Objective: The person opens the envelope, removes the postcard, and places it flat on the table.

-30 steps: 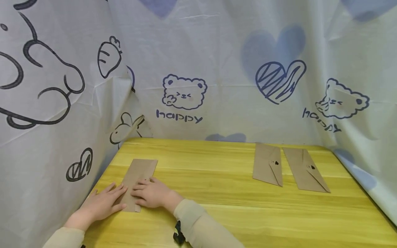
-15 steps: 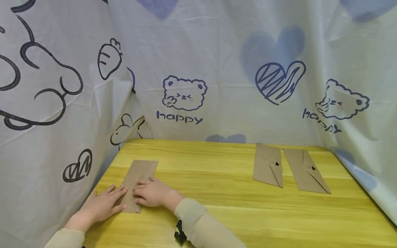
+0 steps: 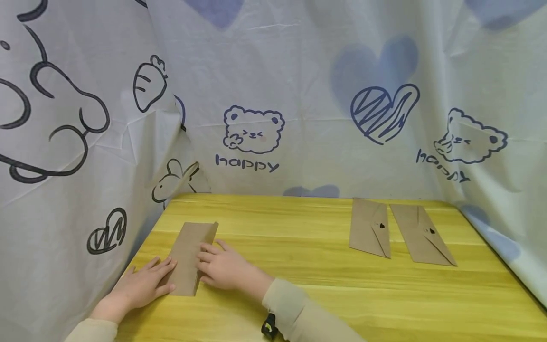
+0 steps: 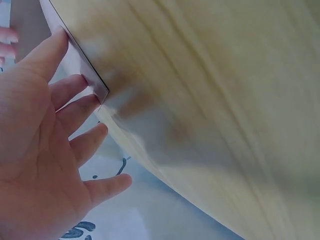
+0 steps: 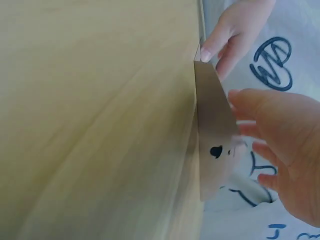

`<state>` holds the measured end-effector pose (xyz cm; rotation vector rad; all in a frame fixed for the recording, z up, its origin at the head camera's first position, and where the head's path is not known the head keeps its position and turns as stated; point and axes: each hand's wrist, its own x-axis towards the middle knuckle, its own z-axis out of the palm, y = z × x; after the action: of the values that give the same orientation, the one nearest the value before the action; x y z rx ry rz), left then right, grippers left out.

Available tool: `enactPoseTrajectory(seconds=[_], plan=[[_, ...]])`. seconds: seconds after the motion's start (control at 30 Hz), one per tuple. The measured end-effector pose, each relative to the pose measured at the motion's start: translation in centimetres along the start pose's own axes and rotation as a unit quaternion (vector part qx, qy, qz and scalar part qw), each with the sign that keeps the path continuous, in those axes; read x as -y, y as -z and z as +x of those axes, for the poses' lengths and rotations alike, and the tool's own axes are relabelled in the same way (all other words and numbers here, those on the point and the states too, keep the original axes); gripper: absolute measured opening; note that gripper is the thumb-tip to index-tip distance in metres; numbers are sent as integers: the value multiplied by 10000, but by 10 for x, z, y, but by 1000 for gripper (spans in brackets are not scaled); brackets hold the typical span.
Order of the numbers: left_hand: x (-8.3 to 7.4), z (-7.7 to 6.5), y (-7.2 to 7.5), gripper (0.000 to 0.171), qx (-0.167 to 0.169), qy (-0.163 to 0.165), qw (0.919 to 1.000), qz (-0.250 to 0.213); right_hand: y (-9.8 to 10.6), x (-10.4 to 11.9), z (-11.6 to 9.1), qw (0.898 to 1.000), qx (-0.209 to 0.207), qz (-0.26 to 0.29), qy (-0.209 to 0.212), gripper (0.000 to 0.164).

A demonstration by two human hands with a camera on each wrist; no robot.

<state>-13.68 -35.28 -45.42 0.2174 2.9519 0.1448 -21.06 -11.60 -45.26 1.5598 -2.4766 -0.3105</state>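
Note:
A long brown paper envelope (image 3: pixel 184 259) lies on the table at the left in the head view. My left hand (image 3: pixel 138 286) rests on its left edge with fingers spread and fairly straight; in the left wrist view the thumb and fingertips touch the edge near a corner. On the opposite side, the fingertips of my right hand (image 3: pixel 226 268) are at the envelope's right edge, where a long flap tilts up. The right wrist view shows that raised flap (image 5: pixel 212 105) with a small black mark, and the right fingers loosely extended behind it.
Two similar brown envelopes, a nearer-to-middle one (image 3: pixel 363 228) and a far-right one (image 3: pixel 412 237), lie at the back right with flaps folded down. The yellow wood-grain table (image 3: pixel 299 237) is bounded by a white printed curtain (image 3: pixel 316 95) at the back and sides.
My right hand has moved right, from on top of the envelope to its right edge. The flap there has lifted off the envelope. My left hand has stayed in place.

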Motion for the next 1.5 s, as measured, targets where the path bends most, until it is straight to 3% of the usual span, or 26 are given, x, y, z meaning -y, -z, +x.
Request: enactPoseTrajectory(seconds=[0.13, 0.4, 0.7, 0.9, 1.5], plan=[[1, -1, -1, 70, -16, -38, 10000, -30, -3, -2, -14, 10000, 36, -39, -80, 44], [2, -1, -1, 70, -116, -104, 9999, -12, -10, -11, -30, 9966, 585, 526, -229, 51], [2, -1, -4, 70, -124, -104, 9999, 40, -21, -20, -23, 9885, 1012, 1045, -423, 56], [2, 0, -3, 70, -139, -109, 9998, 127, -27, -25, -16, 9827, 1073, 1422, -516, 58], [-3, 7, 2, 66, -228, -155, 9993, 250, -27, -35, 1, 9729, 1279, 1781, -739, 58]])
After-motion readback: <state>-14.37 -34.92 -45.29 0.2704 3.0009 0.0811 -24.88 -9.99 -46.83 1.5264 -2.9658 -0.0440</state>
